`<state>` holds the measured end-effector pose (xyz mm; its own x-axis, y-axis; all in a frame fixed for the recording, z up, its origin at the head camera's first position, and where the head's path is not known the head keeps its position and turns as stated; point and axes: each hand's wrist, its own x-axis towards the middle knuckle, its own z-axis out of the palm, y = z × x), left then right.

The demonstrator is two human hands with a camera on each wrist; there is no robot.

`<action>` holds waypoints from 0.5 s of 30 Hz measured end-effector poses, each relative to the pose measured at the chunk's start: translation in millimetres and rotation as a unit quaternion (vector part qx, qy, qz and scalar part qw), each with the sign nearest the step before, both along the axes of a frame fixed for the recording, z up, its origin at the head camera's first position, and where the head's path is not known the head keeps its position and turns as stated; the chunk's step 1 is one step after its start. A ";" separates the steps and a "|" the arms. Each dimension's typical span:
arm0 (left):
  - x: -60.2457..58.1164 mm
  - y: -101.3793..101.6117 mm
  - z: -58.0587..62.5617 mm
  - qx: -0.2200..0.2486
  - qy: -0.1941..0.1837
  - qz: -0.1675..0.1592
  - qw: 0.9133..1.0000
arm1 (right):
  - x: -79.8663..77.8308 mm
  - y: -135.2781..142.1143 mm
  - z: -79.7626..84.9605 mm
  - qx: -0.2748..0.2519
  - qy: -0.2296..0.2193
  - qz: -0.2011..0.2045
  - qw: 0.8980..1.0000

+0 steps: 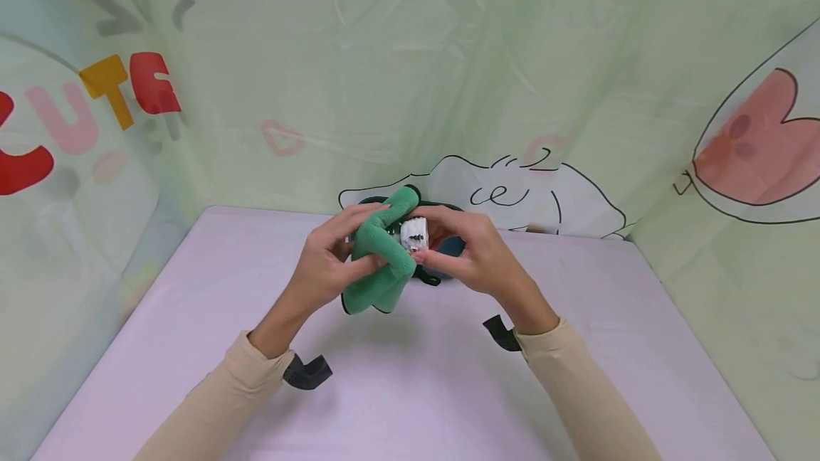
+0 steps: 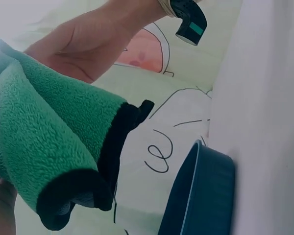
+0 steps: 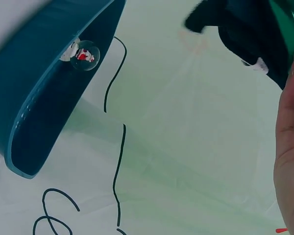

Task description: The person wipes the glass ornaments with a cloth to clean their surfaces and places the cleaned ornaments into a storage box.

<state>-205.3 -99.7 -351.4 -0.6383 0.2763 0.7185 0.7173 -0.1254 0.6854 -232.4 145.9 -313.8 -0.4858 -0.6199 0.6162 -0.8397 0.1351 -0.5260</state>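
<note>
A green, fluffy cloth with black edging hangs folded from my left hand, whose thumb and fingers grip it. My right hand pinches a small white, rough-textured object with dark marks on its face. The cloth lies against this object's left side and covers part of it, so I cannot tell its kind. Both hands are close together above the table. In the left wrist view, the cloth droops in thick folds, its black hem curled at the lower end.
A dark blue container stands on the table behind the hands. Inside it, in the right wrist view, is a small snow globe with a red-and-white figure. The pale table meets a green printed curtain at the back and sides.
</note>
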 end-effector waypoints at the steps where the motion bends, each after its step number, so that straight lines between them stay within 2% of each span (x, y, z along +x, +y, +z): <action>1: 0.0 -0.1 -0.1 0.005 -0.007 0.000 1.000 | -0.1 0.0 -0.1 -0.003 0.001 0.005 1.000; 8: -0.4 -1.3 -0.6 0.020 -0.052 -0.012 0.998 | -0.7 0.2 -1.7 -0.015 0.027 0.020 0.999; 15: 0.6 -3.7 1.0 0.001 -0.116 0.009 0.993 | -3.6 0.3 -4.3 -0.020 0.073 0.013 0.997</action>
